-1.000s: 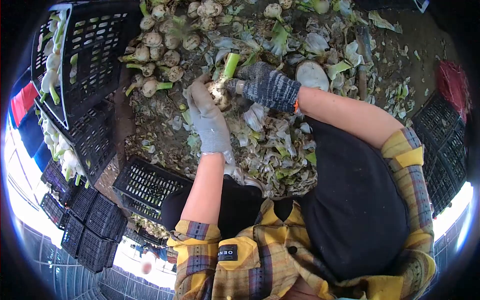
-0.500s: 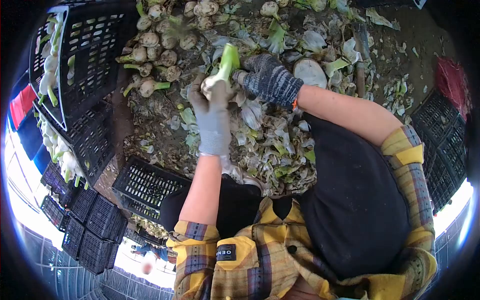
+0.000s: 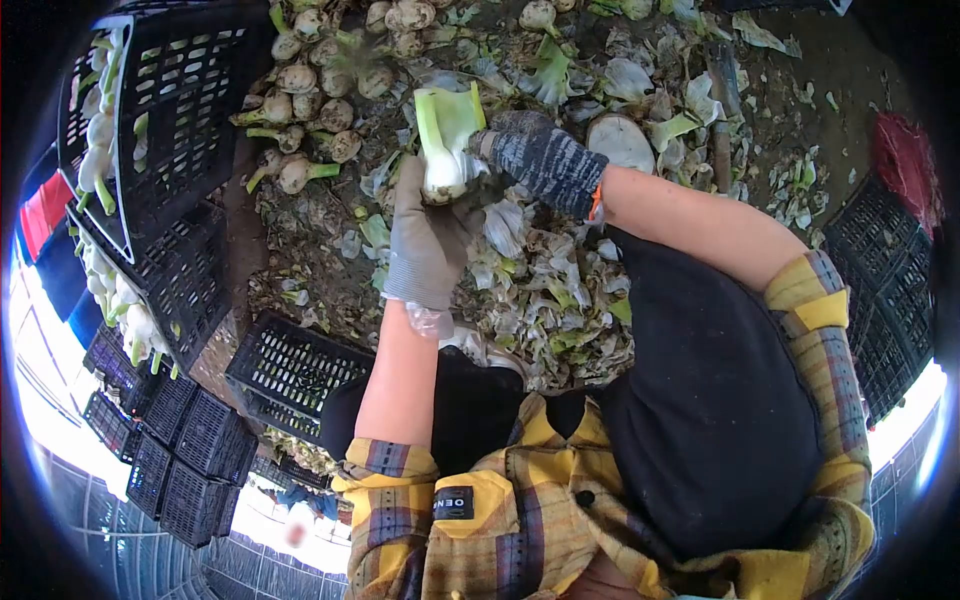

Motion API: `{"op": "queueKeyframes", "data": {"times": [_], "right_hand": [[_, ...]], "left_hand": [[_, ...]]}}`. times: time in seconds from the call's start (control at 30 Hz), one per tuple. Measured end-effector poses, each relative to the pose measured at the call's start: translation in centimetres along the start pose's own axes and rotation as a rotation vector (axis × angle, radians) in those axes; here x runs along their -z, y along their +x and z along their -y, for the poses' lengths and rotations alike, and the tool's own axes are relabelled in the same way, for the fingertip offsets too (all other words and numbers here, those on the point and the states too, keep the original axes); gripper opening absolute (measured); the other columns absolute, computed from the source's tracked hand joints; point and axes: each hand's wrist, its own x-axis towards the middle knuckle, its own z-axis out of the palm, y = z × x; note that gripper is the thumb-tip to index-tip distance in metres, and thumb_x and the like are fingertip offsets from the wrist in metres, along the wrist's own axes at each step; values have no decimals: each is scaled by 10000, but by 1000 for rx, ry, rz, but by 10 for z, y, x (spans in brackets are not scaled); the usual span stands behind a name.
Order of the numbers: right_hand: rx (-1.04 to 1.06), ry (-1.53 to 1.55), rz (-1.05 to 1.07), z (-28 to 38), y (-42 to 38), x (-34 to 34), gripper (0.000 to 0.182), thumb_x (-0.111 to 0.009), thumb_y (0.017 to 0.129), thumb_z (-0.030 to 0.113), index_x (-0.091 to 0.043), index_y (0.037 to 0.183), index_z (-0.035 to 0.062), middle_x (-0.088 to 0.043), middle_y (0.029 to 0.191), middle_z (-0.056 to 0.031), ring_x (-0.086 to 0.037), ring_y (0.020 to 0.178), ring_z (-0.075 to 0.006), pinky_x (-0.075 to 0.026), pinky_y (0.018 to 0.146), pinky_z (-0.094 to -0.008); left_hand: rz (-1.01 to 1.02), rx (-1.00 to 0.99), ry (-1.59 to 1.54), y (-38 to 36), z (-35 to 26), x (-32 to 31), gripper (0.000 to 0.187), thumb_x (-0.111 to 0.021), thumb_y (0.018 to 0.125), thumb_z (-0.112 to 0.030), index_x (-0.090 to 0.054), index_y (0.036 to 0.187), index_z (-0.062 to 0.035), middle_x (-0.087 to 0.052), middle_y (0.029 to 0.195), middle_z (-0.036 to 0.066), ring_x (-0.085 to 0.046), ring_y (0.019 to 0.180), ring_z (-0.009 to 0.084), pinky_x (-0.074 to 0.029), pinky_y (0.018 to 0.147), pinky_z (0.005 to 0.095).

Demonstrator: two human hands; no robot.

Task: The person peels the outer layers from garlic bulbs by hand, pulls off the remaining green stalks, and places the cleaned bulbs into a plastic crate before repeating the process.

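Note:
My left hand [image 3: 425, 235], in a grey glove, is closed around the base of a fresh garlic bulb [image 3: 442, 185]. The bulb stands upright, with its white end low in the hand and its short green stem pointing up. My right hand [image 3: 540, 160], in a dark striped knit glove, is closed at the bulb's right side. Its fingers pinch an outer leaf [image 3: 466, 115] that spreads away from the stem. The right fingertips are partly hidden behind the leaf.
Unpeeled garlic bulbs [image 3: 300, 80] lie heaped at upper left. Peeled skins [image 3: 560, 300] cover the ground. A black crate [image 3: 190, 80] with peeled garlic stands at left, another crate [image 3: 290, 360] below it. A round pale disc [image 3: 620, 145] lies beyond my right wrist.
The garlic bulb has turned more upright, and its outer leaf has opened out to the right. My left hand has shifted its hold to below the bulb.

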Motion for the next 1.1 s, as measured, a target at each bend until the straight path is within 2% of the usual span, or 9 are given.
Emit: {"op": "queueKeyframes", "data": {"times": [0.1, 0.2, 0.33, 0.5, 0.67, 0.8, 0.93, 1.07, 1.1], "right_hand": [[-248, 80, 19, -3, 0, -3, 329, -485, 826, 301, -609, 812, -3, -587, 704, -210, -564, 652, -333, -444, 614, -391], [96, -200, -108, -13, -2, -7, 325, -483, 828, 296, -608, 823, -4, -587, 696, -203, -553, 631, -322, -446, 616, -383], [-311, 298, 123, 6, -2, 9, 168, -489, 867, 142, -590, 901, 13, -602, 845, -143, -580, 735, -198, -443, 595, -320], [-163, 66, 42, -5, -3, 3, 201, -505, 859, 161, -585, 921, -12, -599, 784, -131, -554, 680, -182, -448, 618, -311], [72, -225, -70, 12, -10, -2, 244, -540, 844, 200, -569, 902, -34, -582, 721, -137, -554, 681, -218, -451, 641, -354], [-370, 669, 51, 10, -2, 6, 183, -516, 863, 154, -569, 898, -18, -602, 810, -98, -576, 717, -165, -478, 643, -300], [-621, 1311, -429, -9, 0, -1, 242, -527, 857, 237, -578, 913, 8, -607, 750, -96, -595, 647, -169, -482, 614, -304], [-863, 1346, 29, -6, -9, 15, 401, -489, 865, 436, -549, 987, 58, -599, 830, -132, -603, 665, -297, -525, 613, -422], [-965, 1246, 215, 12, -13, 20, 315, -457, 907, 302, -519, 1070, 39, -618, 935, -129, -633, 777, -233, -530, 645, -359]], "left_hand": [[-86, -3, 176, -1, 0, -6, 403, -549, 846, -398, -486, 1119, -109, -571, 938, 9, -556, 776, 125, -436, 573, 276], [-149, -142, 262, -1, 5, -10, 375, -564, 849, -350, -483, 1116, -99, -573, 952, 21, -565, 766, 124, -448, 567, 260], [18, -131, 57, 1, 4, 0, 363, -563, 858, -311, -476, 1125, -81, -571, 994, 49, -578, 780, 147, -478, 595, 263], [21, -64, 10, 5, 6, -1, 394, -570, 848, -347, -477, 1127, -86, -573, 991, 43, -566, 790, 149, -447, 581, 274], [-253, -147, 265, -8, 5, -18, 405, -598, 822, -371, -500, 1087, -82, -577, 954, 43, -553, 783, 142, -447, 638, 291], [-205, -174, 0, 8, 4, 1, 305, -573, 848, -331, -539, 1012, -75, -595, 898, 44, -565, 810, 157, -464, 658, 292], [-140, -92, -155, 4, -9, 5, 281, -499, 881, -339, -563, 964, -79, -610, 882, 48, -585, 812, 187, -474, 639, 313], [-168, -132, -153, 6, -11, 11, 321, -435, 897, -356, -581, 957, -76, -617, 903, 74, -596, 822, 211, -477, 641, 328], [-185, -171, -93, 4, -10, 6, 335, -430, 897, -368, -585, 963, -78, -615, 900, 74, -596, 810, 205, -476, 630, 320]]}}
